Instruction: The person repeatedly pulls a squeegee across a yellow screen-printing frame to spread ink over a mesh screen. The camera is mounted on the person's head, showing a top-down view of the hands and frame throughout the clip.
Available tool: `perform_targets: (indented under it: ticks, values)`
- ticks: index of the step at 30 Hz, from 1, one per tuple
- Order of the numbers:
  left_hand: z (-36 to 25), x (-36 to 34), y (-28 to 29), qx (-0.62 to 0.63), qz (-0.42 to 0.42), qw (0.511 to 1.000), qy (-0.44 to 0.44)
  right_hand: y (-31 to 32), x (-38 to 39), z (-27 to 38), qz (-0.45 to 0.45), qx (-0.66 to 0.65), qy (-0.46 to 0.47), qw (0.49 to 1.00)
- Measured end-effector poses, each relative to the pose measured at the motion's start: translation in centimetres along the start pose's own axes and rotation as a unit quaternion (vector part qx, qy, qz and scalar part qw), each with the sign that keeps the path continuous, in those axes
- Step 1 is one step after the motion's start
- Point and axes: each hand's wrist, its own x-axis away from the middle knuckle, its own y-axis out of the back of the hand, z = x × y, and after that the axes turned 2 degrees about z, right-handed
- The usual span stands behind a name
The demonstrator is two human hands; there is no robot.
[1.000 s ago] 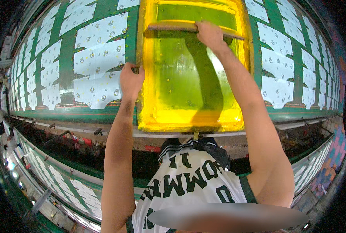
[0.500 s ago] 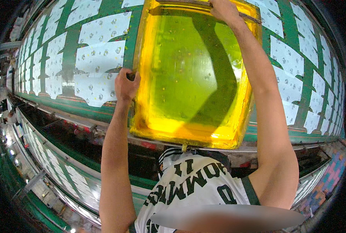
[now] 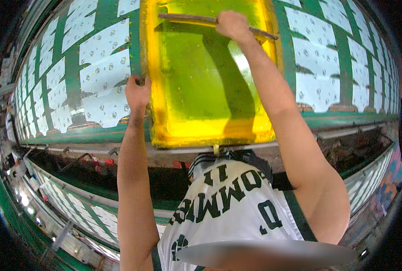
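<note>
A yellow screen-printing frame [image 3: 273, 104] lies in front of me, its translucent mesh [image 3: 194, 77] showing green from beneath. My right hand [image 3: 233, 25] is closed around a long, thin squeegee [image 3: 187, 18], which spans most of the frame's width near the far part of the mesh. The arm casts a dark shadow over the mesh. At the frame's left side, my left hand [image 3: 138, 93] has its fingers curled at the outer edge; part of its grip is hidden.
Rows of white printed pieces [image 3: 106, 88] lie on the long green table [image 3: 102, 135] to both sides of the frame. A metal rail [image 3: 341, 132] follows the table's near edge. Another table with pale pieces [image 3: 74, 198] stands at the lower left.
The squeegee in my right hand has come nearer to me across the mesh, away from the frame's far end. My left hand keeps its place at the frame's edge. The whole view has shifted.
</note>
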Motion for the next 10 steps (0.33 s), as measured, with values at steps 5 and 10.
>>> perform_targets:
  ticks: [5,10]
  values:
    - [-0.5,-0.2,0.3,-0.032,-0.003,0.999,-0.026,-3.7,13.2,2.6,0.046,0.007,-0.003,0.999]
    - [1.1,0.9,0.8,-0.02,0.001,0.999,-0.029,-8.1,26.9,5.2,0.025,-0.025,0.048,0.998]
